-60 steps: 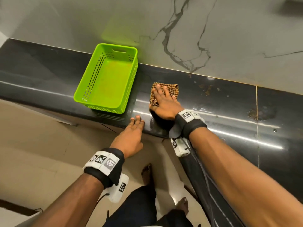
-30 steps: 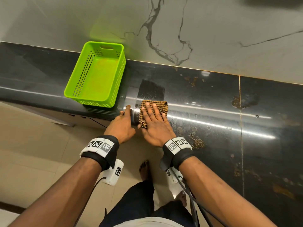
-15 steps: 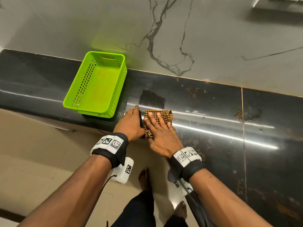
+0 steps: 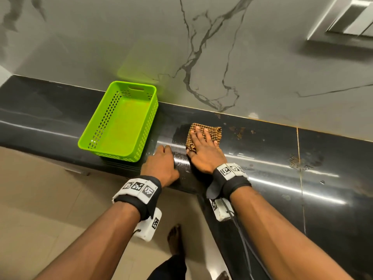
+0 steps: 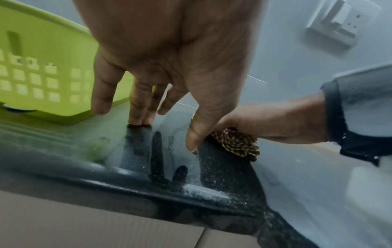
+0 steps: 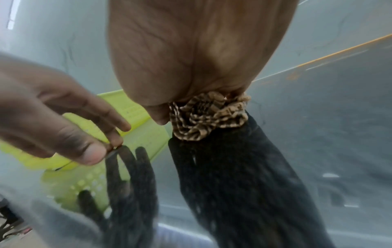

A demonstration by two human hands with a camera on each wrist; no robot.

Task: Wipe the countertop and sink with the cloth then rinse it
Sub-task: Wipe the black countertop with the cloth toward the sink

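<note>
Cloth [image 4: 204,136] pushed back from counter [image 4: 282,168] edge, right hand [image 4: 205,152] flat-fingered pressing it, left hand [image 4: 161,164] relaxed beside basket [image 4: 121,122]; keep pressure even, overlap strokes rightward toward stains

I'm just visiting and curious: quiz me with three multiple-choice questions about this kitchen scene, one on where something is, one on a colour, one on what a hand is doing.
1. Where does the perforated plastic basket sit?
A. on the floor
B. on the black stone countertop, left of the hands
C. on the wall

2. What colour is the basket?
A. lime green
B. red
C. white

3. What is the right hand doing?
A. hanging idle
B. lifting the basket
C. pressing flat on the brown checked cloth

Answers: 1 B, it stands on the counter beside the left hand. 2 A, its walls are bright green. 3 C, straight fingers lie over the cloth.
</note>
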